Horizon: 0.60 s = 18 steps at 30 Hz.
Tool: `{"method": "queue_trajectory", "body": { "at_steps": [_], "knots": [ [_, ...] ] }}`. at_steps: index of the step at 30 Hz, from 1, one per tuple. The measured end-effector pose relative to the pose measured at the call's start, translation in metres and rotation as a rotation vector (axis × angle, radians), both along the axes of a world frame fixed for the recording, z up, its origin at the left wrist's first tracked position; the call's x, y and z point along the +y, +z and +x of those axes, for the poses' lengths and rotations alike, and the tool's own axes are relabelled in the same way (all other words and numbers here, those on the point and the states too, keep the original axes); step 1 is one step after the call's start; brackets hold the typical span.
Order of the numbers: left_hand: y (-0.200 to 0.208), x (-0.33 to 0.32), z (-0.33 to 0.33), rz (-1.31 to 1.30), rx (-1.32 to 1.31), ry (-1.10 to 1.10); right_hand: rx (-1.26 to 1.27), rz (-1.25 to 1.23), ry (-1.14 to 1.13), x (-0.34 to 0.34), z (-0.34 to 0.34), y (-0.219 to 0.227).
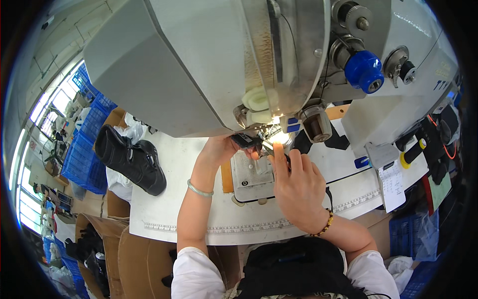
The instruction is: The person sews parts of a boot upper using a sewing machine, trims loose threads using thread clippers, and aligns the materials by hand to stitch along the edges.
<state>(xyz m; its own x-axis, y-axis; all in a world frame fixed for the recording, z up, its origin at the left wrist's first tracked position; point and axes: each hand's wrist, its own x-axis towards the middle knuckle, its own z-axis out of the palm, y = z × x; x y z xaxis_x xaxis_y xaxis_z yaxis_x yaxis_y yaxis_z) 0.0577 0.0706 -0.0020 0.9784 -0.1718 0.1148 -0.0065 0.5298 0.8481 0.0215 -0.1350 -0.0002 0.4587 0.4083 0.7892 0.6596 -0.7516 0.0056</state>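
Observation:
A large grey-white sewing machine [194, 65] fills the upper middle, its lamp glowing brightly over the needle area. My left hand [221, 150], with a pale bangle on the wrist, grips a small black piece [243, 141] just left of the light. From the right, my right hand [298, 187], wearing a beaded bracelet, reaches in close beside it. Its index finger points forward and the other fingers curl. A thin dark thing shows at its fingertips, but glare hides what it is. Beneath both hands lies the machine's metal plate [254, 182].
A black boot [132, 159] stands on the white table [164, 212] at the left. Black pieces [336, 139] lie behind the right hand. A ruler strip [239, 229] follows the table's front edge. Cardboard boxes [142, 264] and blue crates [84, 162] are at the left.

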Motion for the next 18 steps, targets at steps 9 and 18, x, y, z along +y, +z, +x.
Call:
{"method": "queue_trajectory", "body": {
  "at_steps": [9, 18],
  "knots": [
    [-0.004, -0.001, -0.014, 0.287, 0.003, 0.094, -0.026, -0.034, -0.021, -0.001, 0.001, -0.001],
    [-0.002, 0.006, -0.004, 0.231, -0.14, -0.117, -0.033, -0.039, -0.07, 0.005, -0.005, -0.001]
  ]
}}
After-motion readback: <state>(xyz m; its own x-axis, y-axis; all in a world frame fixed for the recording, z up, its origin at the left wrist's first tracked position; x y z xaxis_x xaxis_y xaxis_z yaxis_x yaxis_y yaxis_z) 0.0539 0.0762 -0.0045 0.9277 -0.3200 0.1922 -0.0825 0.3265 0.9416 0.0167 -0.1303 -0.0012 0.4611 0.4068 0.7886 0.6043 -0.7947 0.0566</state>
